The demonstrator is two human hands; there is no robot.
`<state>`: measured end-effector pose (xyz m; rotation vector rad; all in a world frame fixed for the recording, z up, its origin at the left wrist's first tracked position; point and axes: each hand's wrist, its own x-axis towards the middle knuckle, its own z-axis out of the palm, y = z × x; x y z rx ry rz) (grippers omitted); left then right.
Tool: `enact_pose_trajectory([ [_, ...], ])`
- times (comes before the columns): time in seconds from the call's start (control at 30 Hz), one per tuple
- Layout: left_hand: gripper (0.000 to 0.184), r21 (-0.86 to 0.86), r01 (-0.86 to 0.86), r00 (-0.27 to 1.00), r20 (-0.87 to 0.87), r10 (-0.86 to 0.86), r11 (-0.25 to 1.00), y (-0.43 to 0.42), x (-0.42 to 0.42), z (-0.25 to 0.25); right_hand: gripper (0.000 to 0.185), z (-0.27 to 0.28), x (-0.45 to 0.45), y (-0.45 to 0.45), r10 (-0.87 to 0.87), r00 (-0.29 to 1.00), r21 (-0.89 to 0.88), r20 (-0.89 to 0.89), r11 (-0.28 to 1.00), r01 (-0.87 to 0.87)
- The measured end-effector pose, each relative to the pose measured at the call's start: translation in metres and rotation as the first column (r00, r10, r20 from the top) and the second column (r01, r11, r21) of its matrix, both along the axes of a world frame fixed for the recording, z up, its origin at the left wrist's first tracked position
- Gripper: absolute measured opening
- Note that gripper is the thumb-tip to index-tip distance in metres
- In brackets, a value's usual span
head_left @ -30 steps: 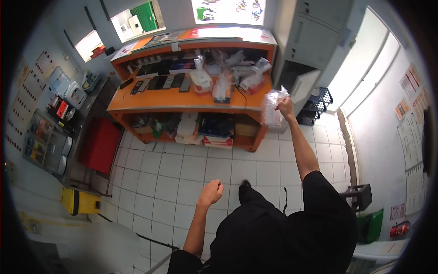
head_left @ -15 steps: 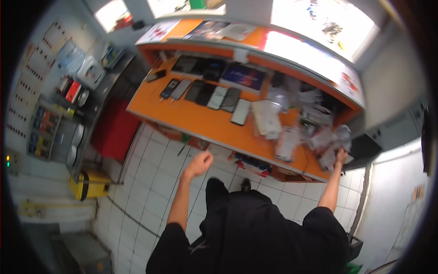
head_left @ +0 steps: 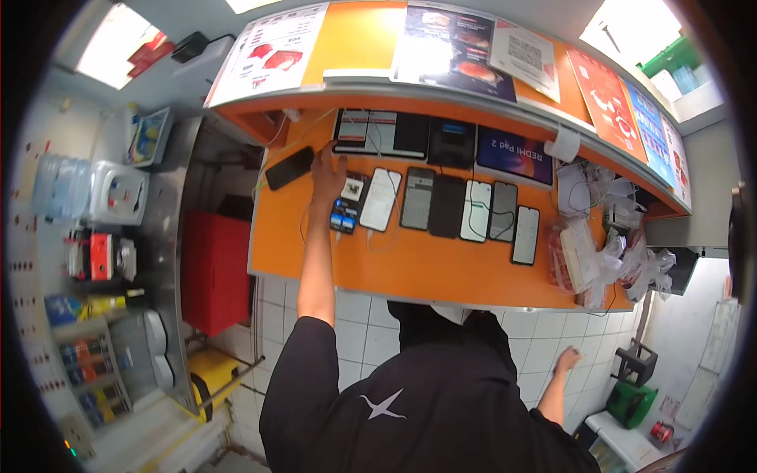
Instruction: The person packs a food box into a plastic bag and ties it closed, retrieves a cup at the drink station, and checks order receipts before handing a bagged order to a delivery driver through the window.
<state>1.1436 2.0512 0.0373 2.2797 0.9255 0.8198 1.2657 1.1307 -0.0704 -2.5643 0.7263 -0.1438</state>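
Observation:
My left hand [head_left: 326,175] reaches over the orange counter [head_left: 441,276], fingers stretched out. Its fingertips lie at the left end of a large tablet [head_left: 394,134] that shows a white and red screen; whether they touch it I cannot tell. Just left of the hand lies a dark phone [head_left: 290,168]. To its right are a phone with a lit picture screen [head_left: 348,203] and a white-screened phone [head_left: 381,199] on a cable. Down at my right side, my right hand [head_left: 566,361] hangs over the tiled floor with loosely bent fingers and nothing visible in it.
Several more phones [head_left: 476,210] lie in a row, a Redmi Pad 2 tablet [head_left: 514,155] behind them. Plastic bags with packages [head_left: 583,256] crowd the counter's right end. A raised shelf with menu sheets [head_left: 449,47] overhangs the back. A red box [head_left: 214,272] stands left.
The view has swung and come closer to the counter. My left hand has gone from above the floor to the devices. My right hand has left the plastic bags and dropped to my side.

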Motion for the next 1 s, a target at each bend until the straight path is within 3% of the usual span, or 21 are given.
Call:
enact_pose_trajectory([
  [0.07, 0.049, -0.021, 0.050, 0.998, -0.027, -0.051, 0.999, 0.022, 0.022, -0.016, 0.046, -0.006, -0.075, 0.027, 0.331, 0.845, -0.109, -0.420, 0.906, -0.409],
  [0.13, 0.052, -0.035, 0.095, 0.994, -0.045, -0.096, 0.995, 0.027, 0.034, -0.022, 0.047, -0.030, -0.132, 0.032, 0.264, 0.844, 0.015, -0.467, 0.957, -0.291],
  [0.17, 0.051, -0.006, 0.050, 0.993, -0.108, -0.051, 0.999, 0.023, 0.038, -0.023, 0.047, -0.013, -0.139, 0.055, 0.139, 0.822, 0.070, -0.552, 0.990, -0.120],
  [0.23, 0.048, -0.049, 0.030, 0.997, -0.073, -0.033, 0.998, 0.020, 0.045, -0.020, 0.047, 0.024, -0.154, 0.106, -0.083, 0.684, 0.130, -0.725, 0.958, 0.254],
  [0.33, 0.043, 0.015, 0.037, 0.993, -0.115, -0.035, 0.999, 0.027, 0.047, -0.026, 0.045, -0.014, -0.166, 0.069, 0.043, 0.751, 0.145, -0.658, 0.987, 0.070],
  [0.47, 0.039, 0.097, 0.033, 0.992, -0.124, -0.021, 0.995, 0.018, 0.046, -0.025, 0.046, 0.016, -0.147, 0.115, 0.125, 0.855, 0.233, -0.504, 0.972, -0.005],
  [0.67, 0.038, 0.131, 0.037, 0.995, -0.101, -0.024, 0.991, 0.012, 0.041, -0.033, 0.046, 0.046, -0.158, 0.156, 0.119, 0.886, 0.363, -0.448, 0.930, 0.059],
  [0.77, 0.037, 0.276, -0.109, 0.982, -0.117, 0.146, 0.955, -0.028, 0.048, -0.001, 0.046, 0.029, -0.213, 0.122, 0.058, 0.876, 0.397, -0.479, 0.905, 0.157],
  [0.83, 0.032, 0.094, 0.035, 0.996, 0.081, -0.043, 0.995, -0.072, 0.060, 0.031, 0.046, 0.015, -0.269, 0.094, -0.069, 0.868, 0.432, -0.492, 0.846, 0.312],
  [0.87, 0.026, 0.219, 0.128, 0.960, 0.218, -0.177, 0.967, -0.112, 0.068, 0.046, 0.046, 0.011, -0.299, 0.079, -0.106, 0.829, 0.420, -0.549, 0.822, 0.383],
  [0.9, 0.024, 0.067, 0.254, 0.891, 0.371, -0.260, 0.965, -0.163, 0.078, 0.078, 0.047, 0.010, -0.330, 0.067, -0.138, 0.783, 0.403, -0.606, 0.796, 0.452],
  [0.93, 0.022, 0.045, 0.388, 0.824, 0.430, -0.369, 0.921, -0.214, 0.083, 0.103, 0.052, 0.011, -0.362, 0.058, -0.158, 0.752, 0.417, -0.640, 0.750, 0.513],
  [1.0, 0.025, 0.216, 0.662, 0.551, 0.508, -0.662, 0.717, -0.322, 0.078, 0.147, 0.045, -0.006, -0.432, 0.027, -0.236, 0.668, 0.411, -0.706, 0.631, 0.658],
])
